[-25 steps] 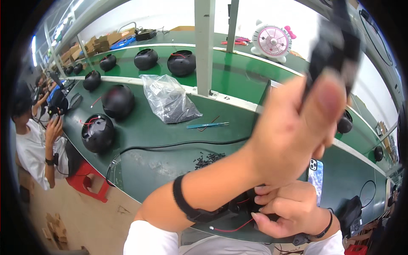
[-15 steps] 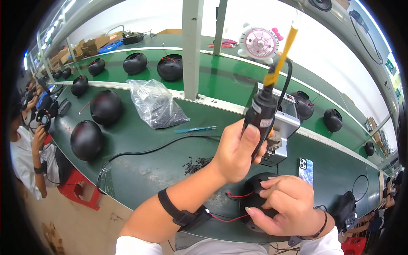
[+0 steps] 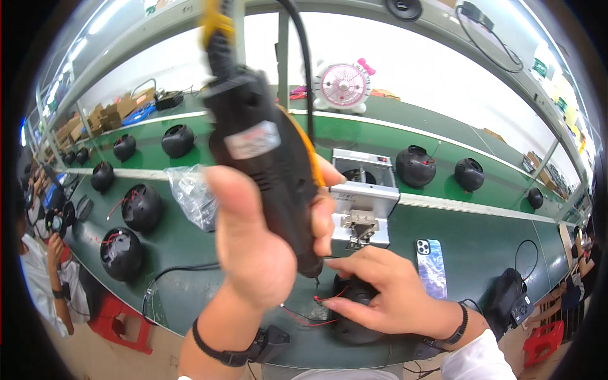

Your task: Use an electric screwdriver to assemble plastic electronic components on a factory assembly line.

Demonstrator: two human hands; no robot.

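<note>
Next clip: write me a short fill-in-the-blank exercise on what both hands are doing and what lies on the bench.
1. The left hand grips a black power screwdriver, held tip ____.
2. The right hand rests on a round black shell with ____ wires.
3. A phone lies flat on the ____ bench, to the right of the right hand.
4. A pink ____ stands on the upper shelf.

Missing words: down; red; green; fan
</note>
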